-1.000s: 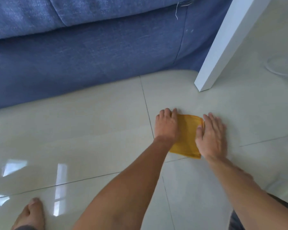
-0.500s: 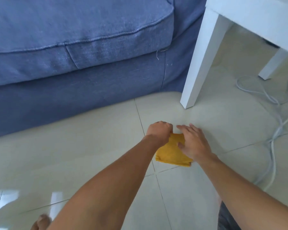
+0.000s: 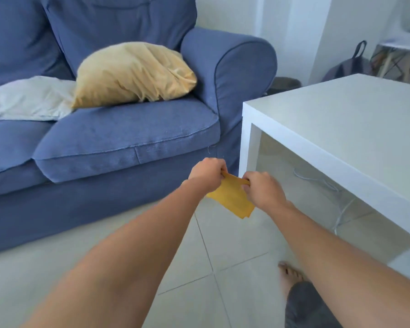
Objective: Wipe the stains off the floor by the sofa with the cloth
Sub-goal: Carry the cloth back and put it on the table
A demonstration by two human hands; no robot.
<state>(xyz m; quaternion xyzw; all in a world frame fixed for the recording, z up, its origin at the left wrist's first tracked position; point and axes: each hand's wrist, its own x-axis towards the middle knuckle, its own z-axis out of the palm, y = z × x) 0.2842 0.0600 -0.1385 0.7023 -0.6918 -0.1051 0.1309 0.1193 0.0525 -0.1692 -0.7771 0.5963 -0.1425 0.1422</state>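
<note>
Aloft, cloth (image 3: 232, 197) edge between hands (image 3: 234, 181)

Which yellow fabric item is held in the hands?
The small orange-yellow cloth, pinched between left hand and right hand; the pale yellow pillow lies on the sofa.

Open tiled floor (image 3: 118, 263) in front of sofa (image 3: 118, 143). White table (image 3: 341, 129) blocks right side; narrow gap between table leg (image 3: 247, 147) and sofa. Cable (image 3: 339, 204) under table.

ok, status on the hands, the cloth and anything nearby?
Left hand and right hand both pinch the orange cloth, lifted off the tiled floor. White side table close on the right, blue sofa ahead.
</note>
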